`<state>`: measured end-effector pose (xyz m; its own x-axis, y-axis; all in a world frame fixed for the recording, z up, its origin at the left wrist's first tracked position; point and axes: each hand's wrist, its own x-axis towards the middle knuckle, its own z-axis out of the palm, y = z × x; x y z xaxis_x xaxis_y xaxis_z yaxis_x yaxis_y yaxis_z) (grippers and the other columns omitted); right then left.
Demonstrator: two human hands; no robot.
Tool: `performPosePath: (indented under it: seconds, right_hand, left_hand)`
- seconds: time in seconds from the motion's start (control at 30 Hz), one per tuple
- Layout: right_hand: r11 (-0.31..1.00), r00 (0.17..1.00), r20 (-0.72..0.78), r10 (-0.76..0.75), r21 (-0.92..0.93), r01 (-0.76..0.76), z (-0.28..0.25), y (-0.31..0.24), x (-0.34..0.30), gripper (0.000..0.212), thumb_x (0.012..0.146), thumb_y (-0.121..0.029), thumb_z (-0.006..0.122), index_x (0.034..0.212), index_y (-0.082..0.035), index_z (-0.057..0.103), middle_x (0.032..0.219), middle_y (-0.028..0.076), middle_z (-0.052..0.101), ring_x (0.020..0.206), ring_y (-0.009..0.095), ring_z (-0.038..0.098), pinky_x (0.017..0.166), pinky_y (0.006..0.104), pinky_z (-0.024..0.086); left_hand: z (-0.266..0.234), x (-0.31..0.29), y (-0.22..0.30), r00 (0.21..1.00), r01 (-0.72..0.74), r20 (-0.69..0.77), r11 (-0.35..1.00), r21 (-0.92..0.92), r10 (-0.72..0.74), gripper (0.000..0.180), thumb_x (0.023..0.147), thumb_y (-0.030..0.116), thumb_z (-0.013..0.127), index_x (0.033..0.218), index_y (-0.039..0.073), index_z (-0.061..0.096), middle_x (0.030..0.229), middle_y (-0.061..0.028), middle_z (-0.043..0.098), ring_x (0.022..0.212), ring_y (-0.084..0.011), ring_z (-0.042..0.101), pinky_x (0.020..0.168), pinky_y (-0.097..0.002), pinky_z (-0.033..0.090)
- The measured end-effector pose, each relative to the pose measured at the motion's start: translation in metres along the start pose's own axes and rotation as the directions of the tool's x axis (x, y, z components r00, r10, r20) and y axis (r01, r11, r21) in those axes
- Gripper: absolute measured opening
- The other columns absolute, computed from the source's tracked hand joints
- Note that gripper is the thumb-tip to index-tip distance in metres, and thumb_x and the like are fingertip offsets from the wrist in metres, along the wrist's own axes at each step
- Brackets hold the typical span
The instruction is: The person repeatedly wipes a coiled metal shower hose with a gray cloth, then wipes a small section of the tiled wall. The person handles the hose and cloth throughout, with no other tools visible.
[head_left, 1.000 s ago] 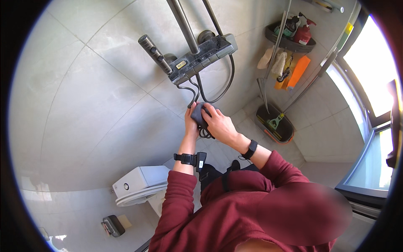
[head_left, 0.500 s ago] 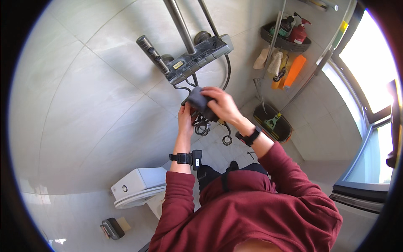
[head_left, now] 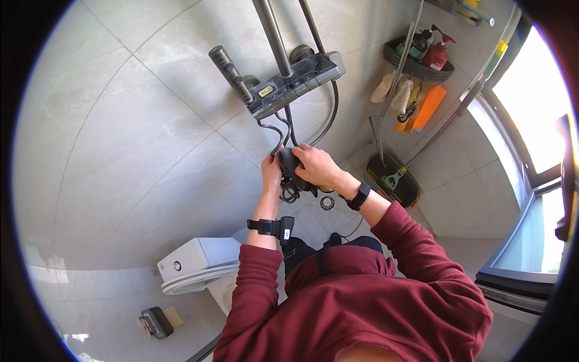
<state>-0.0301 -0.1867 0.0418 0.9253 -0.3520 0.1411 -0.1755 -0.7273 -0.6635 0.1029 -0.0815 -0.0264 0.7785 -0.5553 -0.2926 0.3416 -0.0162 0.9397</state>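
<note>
A dark shower mixer bar is fixed to the pale tiled wall, with a riser pipe above and black hoses hanging below it. Just under the bar my right hand is shut on a dark grey cloth, pressing it around the hoses. My left hand holds the hoses and the cloth from the left side. Both wrists wear black bands. A loop of hose hangs below my hands.
A white toilet stands at lower left, with a small dark bin beside it. At right a black corner shelf carries bottles, cloths hang below it, and a black bucket sits on the floor. A floor drain lies beneath my hands. A bright window is far right.
My hands have moved up along the hoses toward the mixer bar, carrying the dark cloth with them. The view has tilted slightly.
</note>
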Motion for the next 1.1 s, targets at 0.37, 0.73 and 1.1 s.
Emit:
performPosePath:
  seconds: [0.37, 0.73, 1.1]
  right_hand:
    - [0.317, 0.887, 0.010, 0.462, 0.932, -0.176, 0.027, 0.038, -0.066, 0.031, 0.095, -0.010, 0.055, 0.124, 0.000, 0.061, 0.106, 0.003, 0.067, 0.096, 0.010, 0.060, 0.086, 0.0260, 0.049]
    - [0.972, 0.958, -0.277, 0.071, 0.233, -0.005, 0.012, 0.015, -0.006, 0.051, 0.085, -0.027, 0.069, 0.126, -0.002, 0.050, 0.115, 0.025, 0.057, 0.098, 0.044, 0.063, 0.088, 0.0479, 0.053]
    - [0.993, 0.985, -0.161, 0.057, 0.111, -0.039, 0.029, -0.013, -0.057, 0.038, 0.082, -0.018, 0.067, 0.114, -0.004, 0.055, 0.098, 0.023, 0.057, 0.084, 0.048, 0.062, 0.074, 0.0521, 0.054]
  left_hand:
    - [-0.030, -0.024, 0.033, 0.866, 0.195, 0.473, 0.981, -0.024, -0.160, 0.063, 0.096, 0.064, 0.054, 0.123, 0.009, 0.062, 0.101, -0.0087, 0.068, 0.109, -0.0253, 0.065, 0.092, -0.0323, 0.048]
    - [-0.007, -0.044, 0.000, 0.949, 0.147, 0.310, 0.944, -0.296, -0.051, 0.055, 0.101, 0.056, 0.048, 0.139, 0.017, 0.051, 0.109, -0.0055, 0.066, 0.104, -0.0200, 0.063, 0.085, -0.0391, 0.055]
    - [-0.021, -0.044, 0.003, 0.997, -0.021, 0.077, 0.995, -0.100, 0.029, 0.043, 0.099, 0.047, 0.058, 0.120, 0.010, 0.064, 0.077, 0.0038, 0.060, 0.072, -0.0057, 0.059, 0.062, -0.0232, 0.048]
